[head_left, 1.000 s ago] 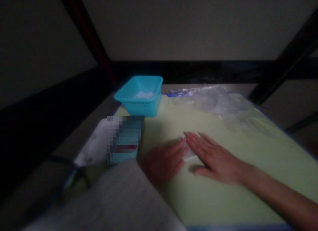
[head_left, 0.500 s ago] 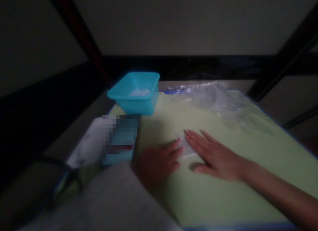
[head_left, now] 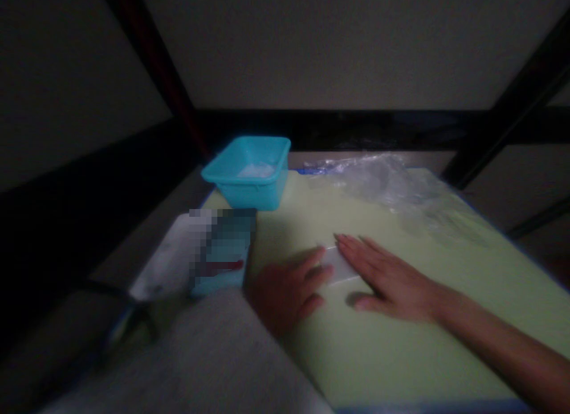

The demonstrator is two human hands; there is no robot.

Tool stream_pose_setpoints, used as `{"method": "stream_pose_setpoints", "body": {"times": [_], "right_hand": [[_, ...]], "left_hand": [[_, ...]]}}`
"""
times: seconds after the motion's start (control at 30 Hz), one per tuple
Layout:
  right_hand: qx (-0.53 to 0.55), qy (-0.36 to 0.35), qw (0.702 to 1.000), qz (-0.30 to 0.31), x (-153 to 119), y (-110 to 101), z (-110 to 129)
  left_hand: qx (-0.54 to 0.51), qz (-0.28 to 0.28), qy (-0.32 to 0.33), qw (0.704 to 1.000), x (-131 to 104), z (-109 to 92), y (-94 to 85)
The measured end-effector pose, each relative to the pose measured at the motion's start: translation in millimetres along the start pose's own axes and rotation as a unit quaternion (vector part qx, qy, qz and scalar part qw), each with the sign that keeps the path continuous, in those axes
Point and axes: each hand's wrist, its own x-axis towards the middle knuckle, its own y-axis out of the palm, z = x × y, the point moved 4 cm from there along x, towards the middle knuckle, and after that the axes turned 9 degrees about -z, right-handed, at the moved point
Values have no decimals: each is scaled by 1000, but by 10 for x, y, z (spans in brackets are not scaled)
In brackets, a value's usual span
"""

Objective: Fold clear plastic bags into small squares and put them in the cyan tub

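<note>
A small, clear plastic piece (head_left: 337,266), perhaps a bag, lies flat on the pale yellow-green tabletop (head_left: 383,366). My right hand (head_left: 392,277) is stretched out over its right side, palm down, with the thumb apart from the fingers. At the left edge of the plastic, the fingertips of my left hand (head_left: 289,292) rest on it, the fingers spread. Between the two hands the middle of the piece shows; the rest is hidden under my fingers.
A turquoise plastic basin (head_left: 253,191) with whitish contents stands at the back left. Crumpled clear plastic bags (head_left: 378,176) spread along the back right. A blurred-out booklet-like item (head_left: 222,247) lies left of my left hand. My grey garment (head_left: 196,354) fills the lower left.
The whole view has shifted slightly, so things sit a little lower and to the right. Both hands keep about the same place on the plastic piece.
</note>
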Motion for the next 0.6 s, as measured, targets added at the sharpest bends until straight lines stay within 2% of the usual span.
{"method": "stream_pose_setpoints", "body": {"times": [0.07,0.17,0.23,0.3,0.6], "right_hand": [[1,0,1000,-12,20,-18,18],[2,-6,1000,-27,36,-15,75],[2,-9,999,-32,31,6,107],[-2,-8,999,-31,17,32,119],[-14,2,1000,-8,-6,67,97]], "left_hand": [[4,-22,10,1000,3,-26,-8],[-22,-59,68,996,26,-93,-9],[-57,-63,116,990,43,-123,14],[-85,-59,138,985,58,-114,46],[-98,-15,111,989,37,-28,121]]}}
